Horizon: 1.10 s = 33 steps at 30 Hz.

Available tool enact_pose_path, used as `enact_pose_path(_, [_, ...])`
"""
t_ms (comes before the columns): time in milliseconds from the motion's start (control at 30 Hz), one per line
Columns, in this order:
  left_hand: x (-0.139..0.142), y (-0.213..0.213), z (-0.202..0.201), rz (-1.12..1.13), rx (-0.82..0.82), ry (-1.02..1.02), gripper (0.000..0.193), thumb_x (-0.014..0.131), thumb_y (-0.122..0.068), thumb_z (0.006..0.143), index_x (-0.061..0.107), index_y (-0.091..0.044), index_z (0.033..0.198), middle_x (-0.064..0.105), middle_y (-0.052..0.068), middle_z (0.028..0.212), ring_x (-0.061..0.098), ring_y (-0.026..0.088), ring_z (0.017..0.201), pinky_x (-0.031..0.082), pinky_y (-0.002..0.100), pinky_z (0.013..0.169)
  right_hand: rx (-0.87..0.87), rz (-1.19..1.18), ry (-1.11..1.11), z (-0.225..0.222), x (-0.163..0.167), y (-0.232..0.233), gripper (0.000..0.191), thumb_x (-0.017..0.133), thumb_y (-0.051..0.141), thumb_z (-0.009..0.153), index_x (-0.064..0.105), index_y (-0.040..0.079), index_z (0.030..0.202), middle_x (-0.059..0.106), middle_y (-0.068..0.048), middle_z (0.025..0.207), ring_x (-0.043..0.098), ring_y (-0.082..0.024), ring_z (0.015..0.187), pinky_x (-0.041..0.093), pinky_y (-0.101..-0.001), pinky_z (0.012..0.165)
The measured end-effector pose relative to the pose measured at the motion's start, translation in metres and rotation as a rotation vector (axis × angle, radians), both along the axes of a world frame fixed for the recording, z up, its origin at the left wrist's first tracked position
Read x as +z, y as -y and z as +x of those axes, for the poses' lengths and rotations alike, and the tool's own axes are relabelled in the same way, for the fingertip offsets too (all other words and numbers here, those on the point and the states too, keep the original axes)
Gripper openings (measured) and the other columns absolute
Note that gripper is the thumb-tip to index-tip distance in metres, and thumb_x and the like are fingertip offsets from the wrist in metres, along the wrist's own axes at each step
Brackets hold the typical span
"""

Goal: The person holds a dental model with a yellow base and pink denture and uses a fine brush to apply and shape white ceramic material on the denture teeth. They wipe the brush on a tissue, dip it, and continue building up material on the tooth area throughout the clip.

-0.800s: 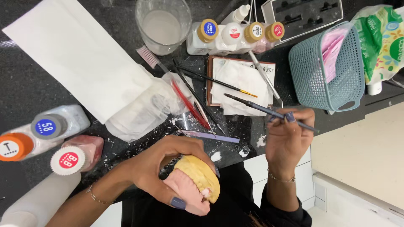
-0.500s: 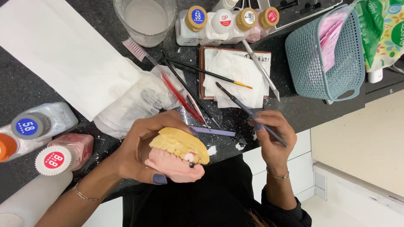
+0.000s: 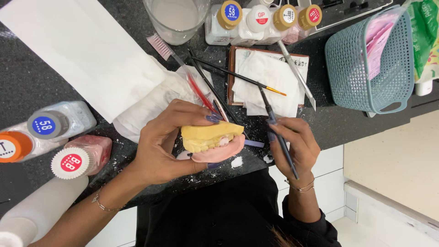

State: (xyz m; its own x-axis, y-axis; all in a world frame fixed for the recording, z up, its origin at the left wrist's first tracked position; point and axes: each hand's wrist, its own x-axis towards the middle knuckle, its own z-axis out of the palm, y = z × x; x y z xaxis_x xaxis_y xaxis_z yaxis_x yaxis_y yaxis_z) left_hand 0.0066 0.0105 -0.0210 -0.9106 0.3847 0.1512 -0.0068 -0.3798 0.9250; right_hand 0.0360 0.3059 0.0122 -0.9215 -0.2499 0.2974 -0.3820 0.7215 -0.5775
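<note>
Matt yellow plaster model (image 3: 208,136) on smooth pink wax base (image 3: 219,153); speckled glossy black stone counter (image 3: 27,82); teal plastic basket (image 3: 366,68).

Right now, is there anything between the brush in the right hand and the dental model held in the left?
Nothing visible does. The right hand holds the brush beside the dental model, which the left hand grips above the counter edge. Only open space shows between them; the other brushes lie farther back on the counter.
</note>
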Motion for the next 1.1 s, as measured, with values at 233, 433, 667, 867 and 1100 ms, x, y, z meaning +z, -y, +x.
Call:
enact_pose_path(233, [0.001, 0.0, -0.001, 0.076, -0.035, 0.041, 0.069, 0.085, 0.009, 0.069, 0.061, -0.004, 0.132, 0.055, 0.016, 0.142, 0.058, 0.028, 0.14, 0.051, 0.045, 0.125, 0.012, 0.002, 0.046, -0.006, 0.002, 0.003, 0.022, 0.073, 0.003, 0.088, 0.071, 0.0, 0.109, 0.069, -0.013, 0.108, 0.07, -0.025, 0.097, 0.058, -0.0351, 0.082])
enact_pose_path(433, [0.0, -0.002, 0.001, 0.087, -0.039, 0.057, 0.069, 0.083, 0.008, 0.078, 0.052, -0.005, 0.137, 0.055, 0.015, 0.141, 0.062, 0.026, 0.133, 0.052, 0.045, 0.125, -0.046, 0.079, 0.018, -0.007, 0.003, 0.011, 0.026, 0.078, -0.002, 0.084, 0.073, 0.001, 0.109, 0.068, -0.014, 0.107, 0.069, -0.025, 0.098, 0.057, -0.0345, 0.083])
enact_pose_path(667, [0.008, -0.007, -0.002, -0.204, 0.116, -0.087, 0.069, 0.085, 0.003, 0.073, 0.054, -0.004, 0.135, 0.056, 0.012, 0.13, 0.063, 0.026, 0.129, 0.055, 0.039, 0.114, -0.038, 0.093, -0.014, -0.009, 0.002, 0.013, 0.03, 0.08, -0.01, 0.082, 0.073, 0.002, 0.109, 0.069, -0.01, 0.103, 0.07, -0.023, 0.098, 0.058, -0.0341, 0.084])
enact_pose_path(867, [0.014, -0.004, -0.01, -0.423, 0.269, -0.26, 0.061, 0.085, 0.003, 0.07, 0.064, -0.004, 0.126, 0.062, 0.011, 0.125, 0.064, 0.027, 0.126, 0.057, 0.037, 0.109, -0.074, 0.089, -0.035, -0.012, -0.003, 0.018, 0.024, 0.078, -0.004, 0.088, 0.072, 0.001, 0.111, 0.07, -0.012, 0.105, 0.07, -0.024, 0.098, 0.056, -0.0333, 0.084])
enact_pose_path(1100, [0.004, -0.001, -0.008, -0.363, 0.356, -0.268, 0.063, 0.086, 0.004, 0.073, 0.058, -0.003, 0.129, 0.056, 0.012, 0.127, 0.064, 0.023, 0.121, 0.057, 0.033, 0.105, -0.141, 0.096, -0.071, -0.006, -0.009, 0.014, 0.012, 0.074, 0.003, 0.102, 0.07, 0.001, 0.113, 0.07, -0.015, 0.107, 0.069, -0.024, 0.1, 0.056, -0.0313, 0.08])
